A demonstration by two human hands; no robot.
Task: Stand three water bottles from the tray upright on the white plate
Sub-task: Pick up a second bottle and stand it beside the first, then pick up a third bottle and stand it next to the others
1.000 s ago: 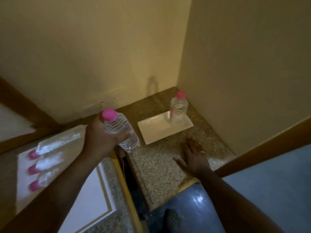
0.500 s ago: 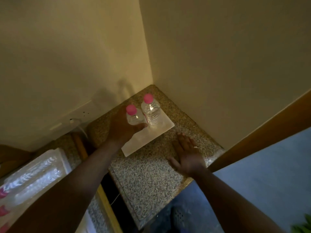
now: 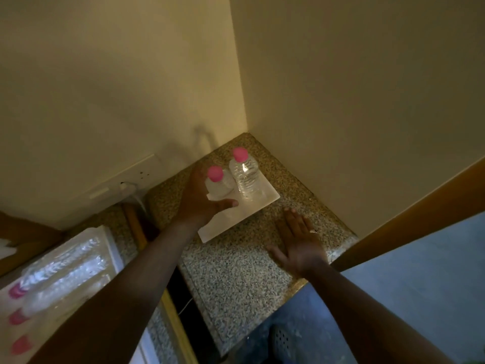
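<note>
A white rectangular plate point(image 3: 265, 203) lies on the speckled granite counter point(image 3: 236, 274) in the corner. One clear water bottle with a pink cap point(image 3: 245, 177) stands upright on the plate's far end. My left hand point(image 3: 199, 203) is wrapped around a second pink-capped bottle point(image 3: 216, 183), upright on the plate just left of the first. My right hand point(image 3: 296, 240) rests flat on the counter, fingers spread, right of the plate. At the lower left a tray point(image 3: 110, 248) holds three more pink-capped bottles point(image 3: 60, 279) lying on their sides.
Two cream walls meet right behind the plate. A wall socket with a white plug point(image 3: 128, 187) sits left of the counter. A dark gap point(image 3: 181, 298) separates the counter from the tray's surface. Blue floor point(image 3: 409, 285) lies to the right.
My left hand carried the second bottle from near the tray over to the plate and now holds it upright beside the first. My right hand stayed flat on the counter.
</note>
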